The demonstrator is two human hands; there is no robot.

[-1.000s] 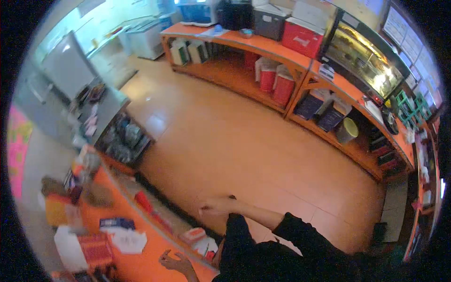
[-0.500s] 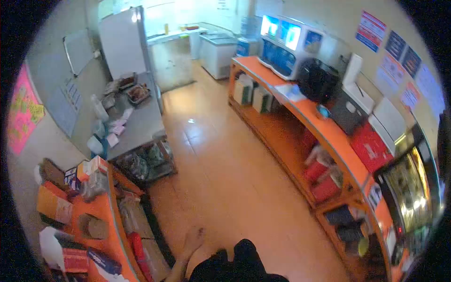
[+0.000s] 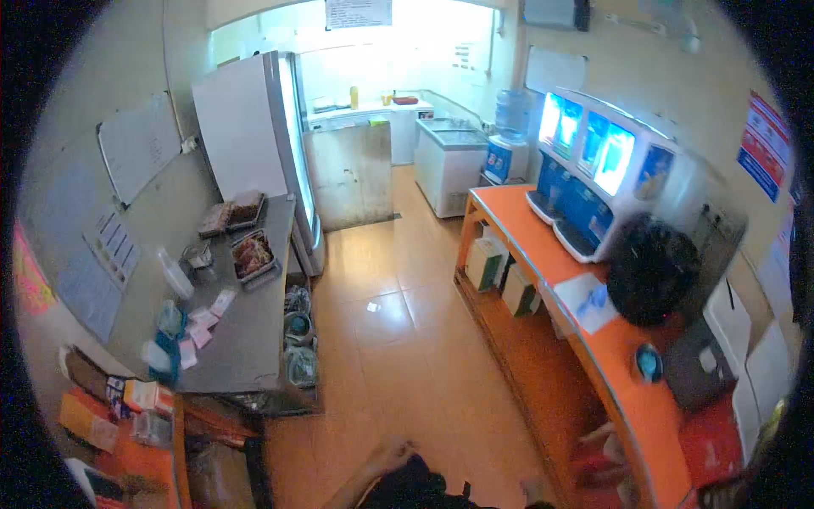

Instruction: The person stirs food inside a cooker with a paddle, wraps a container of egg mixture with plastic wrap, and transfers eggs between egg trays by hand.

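My left hand [image 3: 392, 454] hangs low over the tiled floor at the bottom of the view, in front of my dark clothing. It looks empty and loosely open, though its fingers are slightly blurred. Farther right, part of my right hand [image 3: 534, 490] shows at the bottom edge, beside the orange counter [image 3: 551, 288]. Motion smears its fingers, so their position is unclear. Neither hand visibly touches any object.
On the left, a grey metal table [image 3: 246, 318] carries trays of food [image 3: 253, 256] and pink papers. A white fridge [image 3: 242, 127] and a low metal gate [image 3: 349, 174] stand ahead. A drink dispenser [image 3: 585, 170] and black bag [image 3: 653, 267] sit on the orange counter.
My view has moved forward and tilted up, bringing the metal table, gate and dispenser closer. My left hand appears lower and farther right. Part of my right hand has come into view.
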